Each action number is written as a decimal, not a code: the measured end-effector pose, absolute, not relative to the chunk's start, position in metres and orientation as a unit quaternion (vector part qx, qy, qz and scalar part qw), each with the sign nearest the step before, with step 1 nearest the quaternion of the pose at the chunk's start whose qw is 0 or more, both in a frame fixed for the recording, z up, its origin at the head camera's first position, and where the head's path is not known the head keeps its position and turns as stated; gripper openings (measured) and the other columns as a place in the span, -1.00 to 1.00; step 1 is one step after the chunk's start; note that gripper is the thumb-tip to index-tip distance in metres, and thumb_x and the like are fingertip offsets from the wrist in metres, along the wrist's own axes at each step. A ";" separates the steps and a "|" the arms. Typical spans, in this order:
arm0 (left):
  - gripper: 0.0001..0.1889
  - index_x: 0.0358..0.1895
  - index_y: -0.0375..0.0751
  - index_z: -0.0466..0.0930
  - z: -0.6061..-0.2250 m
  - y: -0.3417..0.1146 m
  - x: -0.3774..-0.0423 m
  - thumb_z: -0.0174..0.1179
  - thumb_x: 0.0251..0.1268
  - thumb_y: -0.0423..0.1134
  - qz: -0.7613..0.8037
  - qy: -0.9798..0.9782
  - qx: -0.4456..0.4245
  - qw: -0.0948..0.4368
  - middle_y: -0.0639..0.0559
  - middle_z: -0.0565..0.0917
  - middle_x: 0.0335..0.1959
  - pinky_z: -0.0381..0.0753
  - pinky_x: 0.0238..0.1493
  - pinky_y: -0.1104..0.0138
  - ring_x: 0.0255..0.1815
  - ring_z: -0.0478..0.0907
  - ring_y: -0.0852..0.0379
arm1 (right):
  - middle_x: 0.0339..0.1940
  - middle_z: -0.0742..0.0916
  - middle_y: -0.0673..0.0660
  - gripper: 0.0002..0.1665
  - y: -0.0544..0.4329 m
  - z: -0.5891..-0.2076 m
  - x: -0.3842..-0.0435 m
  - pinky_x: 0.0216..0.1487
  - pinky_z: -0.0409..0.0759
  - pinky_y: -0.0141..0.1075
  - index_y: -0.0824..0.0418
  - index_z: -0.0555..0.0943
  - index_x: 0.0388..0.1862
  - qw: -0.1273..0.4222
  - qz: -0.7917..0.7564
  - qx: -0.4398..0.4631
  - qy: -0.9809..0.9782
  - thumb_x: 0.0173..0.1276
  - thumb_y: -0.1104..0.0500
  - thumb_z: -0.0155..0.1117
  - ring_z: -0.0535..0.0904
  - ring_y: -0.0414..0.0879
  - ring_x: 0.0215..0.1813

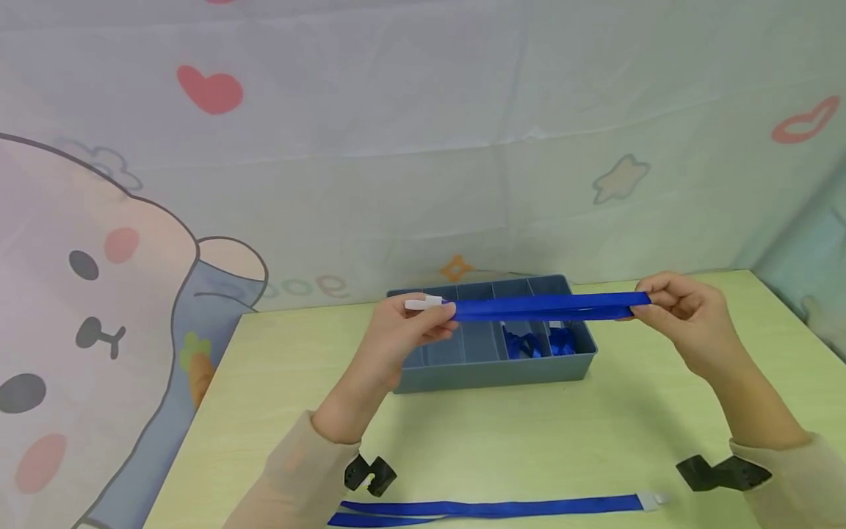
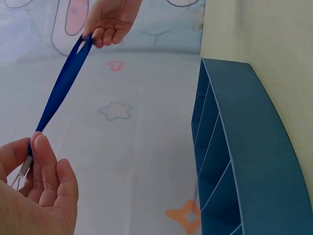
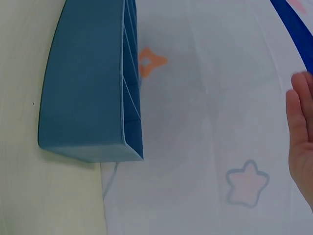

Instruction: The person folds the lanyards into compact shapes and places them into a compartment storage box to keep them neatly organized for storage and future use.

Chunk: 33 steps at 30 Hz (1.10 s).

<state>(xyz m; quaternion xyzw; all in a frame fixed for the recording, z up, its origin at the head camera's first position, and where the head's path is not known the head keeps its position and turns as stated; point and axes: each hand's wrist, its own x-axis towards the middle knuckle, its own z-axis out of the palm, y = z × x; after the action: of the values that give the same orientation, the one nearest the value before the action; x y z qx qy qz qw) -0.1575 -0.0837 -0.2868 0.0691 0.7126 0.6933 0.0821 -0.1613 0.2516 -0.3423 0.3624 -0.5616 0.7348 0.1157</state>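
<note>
A blue lanyard (image 1: 548, 305) is stretched level between both hands, above the divided box. My left hand (image 1: 413, 323) pinches its end by the white clip (image 1: 423, 303). At the other end my right hand (image 1: 690, 316) pinches the looped strap between thumb and fingers. In the left wrist view the lanyard (image 2: 63, 90) runs up from the left hand (image 2: 46, 186) to the right hand (image 2: 113, 22), its two strands parted near the top. Only part of the right hand (image 3: 303, 127) shows at the edge of the right wrist view.
Behind the hands stands a blue-grey divided box (image 1: 496, 375), with bundled blue lanyards (image 1: 523, 344) in its right compartments. Another blue lanyard (image 1: 529, 508) with a white clip lies along the front of the pale table (image 1: 264, 411). A printed cloth (image 1: 396, 147) hangs behind.
</note>
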 end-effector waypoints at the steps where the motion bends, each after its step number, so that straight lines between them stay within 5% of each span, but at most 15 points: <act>1: -0.83 -0.23 -0.47 0.58 -0.287 -0.085 -0.157 0.22 0.21 -0.38 0.692 0.715 0.066 0.082 0.02 0.66 -0.51 0.60 -0.08 0.22 -0.47 0.63 0.17 | -0.33 0.73 0.15 -0.69 0.254 -0.343 -0.161 -0.20 0.59 -0.45 0.44 0.52 -0.27 0.099 0.726 0.367 -0.573 0.18 0.71 -0.06 0.68 -0.11 -0.30; 9: -0.81 -0.20 -0.50 0.59 -0.293 -0.091 -0.157 0.23 0.19 -0.40 0.690 0.714 0.082 0.089 -0.06 0.66 -0.41 0.61 -0.09 0.24 -0.41 0.65 0.15 | -0.26 0.68 0.22 -0.72 0.263 -0.348 -0.166 -0.15 0.62 -0.31 0.41 0.44 -0.31 -0.027 0.688 0.472 -0.550 0.21 0.69 -0.10 0.67 0.00 -0.22; 14: -0.81 -0.20 -0.49 0.59 -0.294 -0.092 -0.157 0.23 0.19 -0.39 0.685 0.716 0.101 0.086 -0.08 0.67 -0.39 0.61 -0.09 0.23 -0.37 0.65 0.11 | -0.33 0.71 0.23 -0.69 0.264 -0.349 -0.166 -0.13 0.61 -0.30 0.47 0.54 -0.27 -0.004 0.700 0.456 -0.550 0.35 0.59 -0.19 0.67 -0.01 -0.27; 27: -0.81 -0.21 -0.47 0.60 -0.300 -0.092 -0.156 0.23 0.19 -0.38 0.682 0.720 0.104 0.076 -0.10 0.67 -0.36 0.61 -0.08 0.23 -0.37 0.65 0.11 | -0.42 0.74 0.21 -0.65 0.258 -0.345 -0.157 -0.34 0.64 -0.35 0.49 0.61 -0.28 0.014 0.772 0.312 -0.554 0.23 0.70 -0.12 0.71 -0.07 -0.39; 33: -0.83 -0.21 -0.42 0.61 -0.306 -0.093 -0.156 0.23 0.20 -0.37 0.673 0.729 0.108 0.067 -0.10 0.68 -0.34 0.59 -0.04 0.19 -0.33 0.66 0.07 | -0.38 0.76 0.05 -0.72 0.256 -0.344 -0.154 -0.31 0.63 -0.39 0.34 0.64 -0.10 0.054 0.672 0.224 -0.703 0.30 0.51 0.07 0.69 -0.13 -0.39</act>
<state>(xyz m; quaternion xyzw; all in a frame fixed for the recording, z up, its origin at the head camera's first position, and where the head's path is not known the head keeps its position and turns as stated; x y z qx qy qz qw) -0.1563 -0.0926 -0.3056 0.1085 0.7288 0.6728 0.0665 -0.1541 0.2555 -0.3438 0.2239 -0.7034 0.6725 0.0542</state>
